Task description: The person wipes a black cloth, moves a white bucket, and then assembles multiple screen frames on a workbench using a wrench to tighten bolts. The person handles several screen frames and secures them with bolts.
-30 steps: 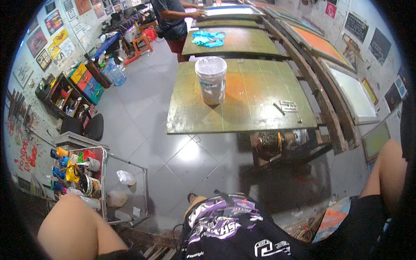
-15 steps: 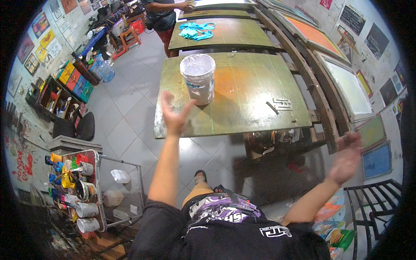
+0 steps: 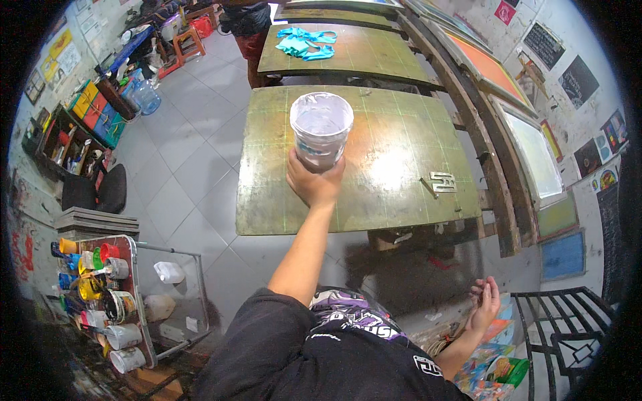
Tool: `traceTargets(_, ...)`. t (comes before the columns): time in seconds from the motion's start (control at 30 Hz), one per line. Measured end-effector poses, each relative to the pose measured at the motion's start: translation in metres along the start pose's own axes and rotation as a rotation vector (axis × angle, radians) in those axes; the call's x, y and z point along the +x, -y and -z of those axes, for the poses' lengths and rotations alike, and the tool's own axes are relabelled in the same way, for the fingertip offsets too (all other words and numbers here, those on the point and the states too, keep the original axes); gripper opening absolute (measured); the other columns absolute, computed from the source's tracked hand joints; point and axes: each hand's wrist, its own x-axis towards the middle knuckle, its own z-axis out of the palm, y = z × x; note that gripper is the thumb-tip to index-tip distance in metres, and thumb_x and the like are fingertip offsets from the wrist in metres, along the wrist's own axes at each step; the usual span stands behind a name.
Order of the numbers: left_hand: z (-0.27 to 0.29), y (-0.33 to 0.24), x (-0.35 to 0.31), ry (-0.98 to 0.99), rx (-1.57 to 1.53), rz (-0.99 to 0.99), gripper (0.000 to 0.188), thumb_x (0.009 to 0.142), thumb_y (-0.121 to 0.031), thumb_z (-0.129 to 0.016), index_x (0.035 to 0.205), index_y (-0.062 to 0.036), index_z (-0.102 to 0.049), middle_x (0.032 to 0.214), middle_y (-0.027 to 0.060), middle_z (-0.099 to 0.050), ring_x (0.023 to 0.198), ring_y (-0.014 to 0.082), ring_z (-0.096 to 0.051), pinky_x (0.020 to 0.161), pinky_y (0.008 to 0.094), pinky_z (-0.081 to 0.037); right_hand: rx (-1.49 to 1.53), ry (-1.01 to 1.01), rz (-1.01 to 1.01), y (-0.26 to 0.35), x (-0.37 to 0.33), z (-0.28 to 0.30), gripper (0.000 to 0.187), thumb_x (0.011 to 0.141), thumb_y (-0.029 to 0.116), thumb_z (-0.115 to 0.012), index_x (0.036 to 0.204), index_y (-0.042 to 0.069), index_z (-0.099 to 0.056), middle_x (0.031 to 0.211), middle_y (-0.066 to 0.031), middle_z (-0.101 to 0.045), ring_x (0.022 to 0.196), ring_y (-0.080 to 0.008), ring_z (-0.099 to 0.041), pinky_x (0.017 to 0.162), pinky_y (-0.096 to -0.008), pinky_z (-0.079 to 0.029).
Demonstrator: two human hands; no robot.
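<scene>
A white plastic bucket, streaked with paint around its rim, is over the green printing board in front of me. My left hand is closed around the bucket's lower near side. Whether its base touches the board I cannot tell, because my hand hides it. Low on the right, away from the board, my right hand holds nothing, its fingers loosely bent and apart from the thumb. A flat metal piece with slots and a thin rod lie at the board's right side.
Turquoise cloth lies on the board behind, with a person at its far left. Framed screens lean along the right wall beside long wooden rails. A cart of paint pots stands left; a black metal rack is right.
My left hand has moved right and closed around the bucket. My right hand has dropped lower and nearer to my body. The person behind has shifted partly out of view.
</scene>
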Motion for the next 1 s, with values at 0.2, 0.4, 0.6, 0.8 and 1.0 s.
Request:
traceTargets(0.2,0.03,0.01,0.034,0.258,-0.922,0.36,0.051,0.054,-0.013,-0.076,0.096,0.0025,-0.05,0.093,0.0067,-0.056,0.082,0.0173,-0.054,0.073,0.0288,-0.043,-0.012,0.136,-0.01,0.004,0.002,-0.033,0.03,0.082,0.011,-0.049,0.109,-0.003,-0.045,0.089,-0.0098,-0.056,0.074,-0.0123,-0.052,0.065,-0.0226,-0.041)
traceTargets(0.4,0.144,0.002,0.051,0.388,-1.084,0.234,0.046,0.059,-0.006,-0.068,0.1,0.0013,-0.049,0.096,0.0073,-0.055,0.088,0.0174,-0.053,0.078,0.031,-0.044,-0.063,0.414,0.04,-0.001,0.004,-0.08,0.027,0.081,0.01,-0.051,0.104,-0.003,-0.049,0.086,-0.0087,-0.058,0.071,-0.0115,-0.053,0.063,-0.021,-0.039)
traceTargets(0.6,0.266,0.022,0.024,0.203,-1.057,0.115,0.048,0.056,-0.006,-0.066,0.1,0.0004,-0.049,0.095,0.0069,-0.056,0.089,0.0189,-0.054,0.078,0.032,-0.045,-0.064,0.826,-0.034,-0.019,-0.007,-0.15,0.027,0.08,0.008,-0.052,0.104,-0.003,-0.049,0.086,-0.0098,-0.057,0.072,-0.0133,-0.054,0.067,-0.0243,-0.043)
traceTargets(0.8,0.362,0.064,-0.024,-0.562,0.009,-0.331,0.074,0.048,-0.027,-0.076,0.108,0.0024,-0.043,0.1,0.0114,-0.052,0.09,0.0216,-0.052,0.076,0.0313,-0.043,-0.133,1.214,-0.022,-0.018,-0.069,-0.23,0.026,0.081,0.007,-0.05,0.104,-0.003,-0.049,0.087,-0.0095,-0.056,0.072,-0.0129,-0.054,0.066,-0.0239,-0.043)
traceTargets(1.0,0.458,0.135,-0.039,-0.794,0.312,-0.435,0.078,0.051,-0.029,-0.076,0.113,0.0021,-0.04,0.106,0.0138,-0.047,0.096,0.0252,-0.049,0.081,0.0347,-0.04,-0.244,1.541,-0.035,-0.006,-0.152,-0.305,0.027,0.08,0.009,-0.052,0.104,-0.003,-0.049,0.087,-0.0087,-0.056,0.073,-0.0125,-0.053,0.067,-0.0234,-0.043)
